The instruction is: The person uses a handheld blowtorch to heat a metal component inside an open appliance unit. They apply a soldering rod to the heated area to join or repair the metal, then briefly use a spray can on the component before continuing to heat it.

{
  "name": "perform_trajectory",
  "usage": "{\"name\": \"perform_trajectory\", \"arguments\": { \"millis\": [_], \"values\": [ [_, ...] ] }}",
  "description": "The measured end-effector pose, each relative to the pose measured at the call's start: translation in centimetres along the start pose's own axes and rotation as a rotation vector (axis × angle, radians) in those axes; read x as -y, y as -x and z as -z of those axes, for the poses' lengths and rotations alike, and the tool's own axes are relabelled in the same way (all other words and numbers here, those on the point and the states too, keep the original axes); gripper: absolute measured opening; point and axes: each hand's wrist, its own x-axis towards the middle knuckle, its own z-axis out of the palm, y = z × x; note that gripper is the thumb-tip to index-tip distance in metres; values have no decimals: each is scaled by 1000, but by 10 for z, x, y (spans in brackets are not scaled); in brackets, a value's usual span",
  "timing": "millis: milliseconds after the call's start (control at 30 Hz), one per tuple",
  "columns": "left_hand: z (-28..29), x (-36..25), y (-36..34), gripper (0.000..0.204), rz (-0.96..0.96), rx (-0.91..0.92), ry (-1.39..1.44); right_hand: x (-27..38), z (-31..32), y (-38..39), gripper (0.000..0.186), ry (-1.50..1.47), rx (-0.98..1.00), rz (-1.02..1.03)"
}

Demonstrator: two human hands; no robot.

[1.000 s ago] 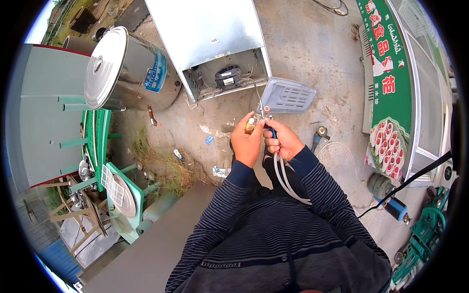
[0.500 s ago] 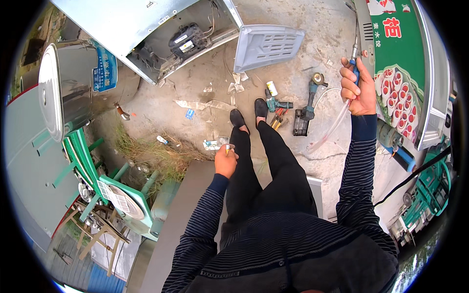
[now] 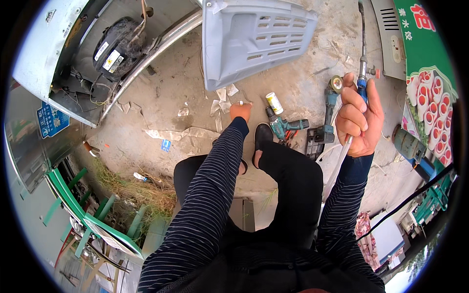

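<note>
In my right hand is a gas torch with a long metal tube, a blue grip and a red knob. A clear hose runs from below my fist towards my lap. My left hand is low in front of my feet, its fingers closed around something small and pale that I cannot make out. Close to that hand lie torn paper scraps. To its right are a white-and-yellow can, a teal cordless drill and pliers.
A teal angle grinder lies below my right hand. A grey vented panel stands ahead, beside an opened appliance with a black compressor. On the right is a green printed freezer. Dry grass lies at left.
I have bent down and forward, knees apart. My left hand has moved forward, lower, past my knees. My right hand still grips the torch. The compressor and vented panel appear nearer.
</note>
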Motion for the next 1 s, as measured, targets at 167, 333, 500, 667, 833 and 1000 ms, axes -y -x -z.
{"name": "perform_trajectory", "arguments": {
  "millis": [167, 333, 500, 667, 833, 1000],
  "values": [
    [-58, 6, -56, 41, -11, -87, -91, -22, 56, -26, 54, 21, -62, -49],
    [-82, -13, -68, 40, 56, -137, -114, -51, 68, -52, 49, 209, -167, -10],
    [-99, -4, -72, 35, -28, -157, -107, -87, 48, -84, 43, 518, -222, 14],
    [-68, 19, -72, 27, -124, -298, 203, -135, 20, -115, 37, 577, -167, -183],
    [20, 25, -42, 19, -336, -509, 511, -177, 38, -136, 35, 521, -164, -383],
    [124, 2, 0, 13, -629, -544, 713, -201, 53, -157, 32, 463, -107, -462]
  ]
}}
